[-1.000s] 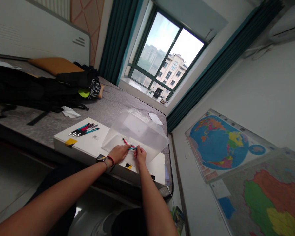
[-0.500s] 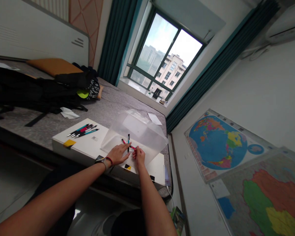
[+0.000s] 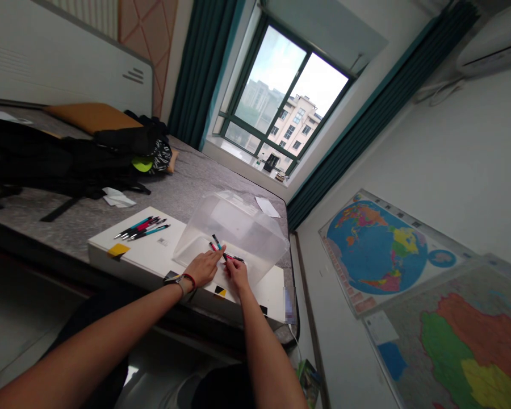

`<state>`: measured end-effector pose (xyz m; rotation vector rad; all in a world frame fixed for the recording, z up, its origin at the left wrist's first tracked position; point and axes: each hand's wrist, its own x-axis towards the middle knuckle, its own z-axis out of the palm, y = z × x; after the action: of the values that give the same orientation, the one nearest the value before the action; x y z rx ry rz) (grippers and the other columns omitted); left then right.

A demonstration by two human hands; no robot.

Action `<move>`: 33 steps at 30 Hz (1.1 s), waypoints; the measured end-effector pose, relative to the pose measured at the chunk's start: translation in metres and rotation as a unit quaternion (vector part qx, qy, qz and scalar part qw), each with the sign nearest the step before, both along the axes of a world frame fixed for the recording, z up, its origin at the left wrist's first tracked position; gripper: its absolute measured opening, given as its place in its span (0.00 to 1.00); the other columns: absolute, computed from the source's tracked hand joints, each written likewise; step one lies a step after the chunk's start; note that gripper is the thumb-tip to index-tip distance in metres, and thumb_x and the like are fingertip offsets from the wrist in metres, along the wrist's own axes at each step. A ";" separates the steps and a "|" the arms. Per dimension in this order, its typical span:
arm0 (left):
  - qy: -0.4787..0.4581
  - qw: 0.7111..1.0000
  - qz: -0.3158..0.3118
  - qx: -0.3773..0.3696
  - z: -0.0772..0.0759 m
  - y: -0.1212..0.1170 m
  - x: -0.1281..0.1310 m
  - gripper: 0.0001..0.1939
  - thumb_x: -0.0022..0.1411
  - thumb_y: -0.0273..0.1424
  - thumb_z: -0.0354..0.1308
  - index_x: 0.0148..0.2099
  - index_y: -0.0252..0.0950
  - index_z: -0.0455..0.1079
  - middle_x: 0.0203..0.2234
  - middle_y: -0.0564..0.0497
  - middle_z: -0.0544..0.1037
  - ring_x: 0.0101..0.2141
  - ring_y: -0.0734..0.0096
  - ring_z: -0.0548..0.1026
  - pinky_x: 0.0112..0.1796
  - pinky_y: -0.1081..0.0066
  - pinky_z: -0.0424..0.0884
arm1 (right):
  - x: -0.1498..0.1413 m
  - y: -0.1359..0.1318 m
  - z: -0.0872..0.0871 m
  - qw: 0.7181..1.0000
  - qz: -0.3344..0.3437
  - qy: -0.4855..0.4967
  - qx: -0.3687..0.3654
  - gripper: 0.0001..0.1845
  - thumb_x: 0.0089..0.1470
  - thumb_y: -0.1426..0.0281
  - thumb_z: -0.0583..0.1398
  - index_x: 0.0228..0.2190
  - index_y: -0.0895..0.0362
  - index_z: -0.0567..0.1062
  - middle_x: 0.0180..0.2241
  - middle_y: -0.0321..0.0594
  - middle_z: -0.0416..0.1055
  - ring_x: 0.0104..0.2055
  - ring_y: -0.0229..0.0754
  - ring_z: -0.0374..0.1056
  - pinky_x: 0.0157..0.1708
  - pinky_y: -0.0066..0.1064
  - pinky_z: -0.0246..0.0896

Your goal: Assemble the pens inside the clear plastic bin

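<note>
A blue-and-black pen (image 3: 216, 240) slants between my hands in front of a translucent plastic bin (image 3: 238, 224) lying on its side. My left hand (image 3: 203, 268), with a watch and a red bracelet at the wrist, has its fingertips closed on the pen's middle. Lower down, the thumb and fingers of my right hand (image 3: 237, 275) pinch the same pen near its end, which they partly hide. Just behind the fingers lie red-and-black pens, one red pen (image 3: 212, 246) to the left and a second red pen (image 3: 237, 258) to the right.
The bin rests on a long white box (image 3: 140, 250) with yellow and black tape. On the box's left lie several blue, red and black pens (image 3: 141, 228). A black bag (image 3: 59, 165), crumpled tissue (image 3: 118, 197) and white paper (image 3: 267, 207) lie on the grey table (image 3: 196, 170).
The blue pen has turned from lying level to upright, then to a slant. My right hand has shifted slightly left onto its lower end, and the left hand's fingers have drawn together.
</note>
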<state>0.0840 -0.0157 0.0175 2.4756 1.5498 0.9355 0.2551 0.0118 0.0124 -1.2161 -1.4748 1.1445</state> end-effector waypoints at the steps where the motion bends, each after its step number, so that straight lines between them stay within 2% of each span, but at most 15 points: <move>1: -0.002 1.000 0.002 -0.003 0.001 0.000 0.000 0.33 0.61 0.26 0.46 0.68 0.35 0.48 0.49 0.40 0.73 0.46 0.59 0.70 0.46 0.62 0.65 | 0.000 0.001 -0.001 1.000 -0.012 0.014 -0.009 0.22 0.48 0.52 0.60 0.24 0.59 0.75 0.17 0.33 0.66 0.17 0.32 0.57 0.18 0.24 0.53; 5: -0.017 1.000 0.005 -0.005 0.001 0.000 0.000 0.24 0.66 0.32 0.45 0.63 0.37 0.59 0.44 0.41 0.75 0.44 0.60 0.72 0.46 0.62 0.66 | 0.000 0.004 -0.005 0.998 -0.037 0.041 -0.033 0.22 0.50 0.51 0.57 0.23 0.57 0.72 0.15 0.30 0.63 0.15 0.32 0.55 0.16 0.24 0.52; 10: -0.024 1.000 0.001 -0.005 -0.004 0.004 -0.001 0.21 0.68 0.36 0.44 0.61 0.42 0.61 0.41 0.43 0.77 0.41 0.62 0.75 0.43 0.65 0.68 | 0.000 0.003 -0.004 0.999 -0.013 0.035 -0.031 0.22 0.53 0.51 0.55 0.20 0.56 0.69 0.14 0.30 0.61 0.14 0.33 0.53 0.15 0.25 0.48; 13: -0.013 1.000 0.004 -0.019 -0.008 0.007 -0.001 0.20 0.68 0.37 0.43 0.58 0.42 0.63 0.37 0.45 0.79 0.37 0.62 0.76 0.39 0.67 0.69 | 0.000 0.002 -0.003 0.999 -0.011 0.024 -0.025 0.24 0.54 0.51 0.55 0.18 0.55 0.68 0.13 0.30 0.60 0.14 0.33 0.52 0.15 0.25 0.46; 17: -0.009 1.000 0.022 -0.019 -0.012 0.010 -0.001 0.19 0.69 0.37 0.42 0.57 0.42 0.65 0.37 0.44 0.79 0.37 0.63 0.77 0.38 0.68 0.69 | 0.001 0.003 -0.004 1.000 -0.015 0.009 -0.022 0.23 0.54 0.52 0.56 0.17 0.55 0.67 0.13 0.31 0.60 0.14 0.33 0.53 0.16 0.24 0.47; 24: -0.032 0.998 0.026 -0.048 -0.011 0.014 -0.003 0.18 0.68 0.39 0.43 0.54 0.42 0.66 0.37 0.46 0.80 0.37 0.62 0.77 0.38 0.68 0.68 | 0.001 0.005 -0.010 0.999 0.001 0.026 -0.018 0.21 0.52 0.53 0.57 0.21 0.57 0.71 0.16 0.31 0.63 0.16 0.32 0.55 0.17 0.24 0.50; 29: -0.053 0.991 0.040 -0.113 -0.008 0.015 -0.003 0.19 0.68 0.43 0.42 0.54 0.43 0.66 0.39 0.47 0.80 0.39 0.62 0.77 0.38 0.70 0.66 | 0.001 0.005 -0.009 1.000 0.003 0.016 -0.006 0.19 0.51 0.54 0.58 0.23 0.57 0.70 0.17 0.31 0.65 0.17 0.32 0.56 0.17 0.24 0.51; 33: -0.092 0.983 0.059 -0.147 -0.005 0.013 -0.002 0.20 0.69 0.43 0.40 0.54 0.43 0.65 0.37 0.49 0.80 0.38 0.63 0.77 0.36 0.71 0.66 | 0.000 0.003 -0.006 0.999 -0.017 0.039 0.003 0.15 0.46 0.58 0.63 0.30 0.56 0.69 0.22 0.31 0.70 0.17 0.32 0.58 0.18 0.24 0.54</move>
<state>0.0824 -0.0029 0.0122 2.0581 1.6501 0.8515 0.2548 0.0146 0.0065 -1.1747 -1.3942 1.1509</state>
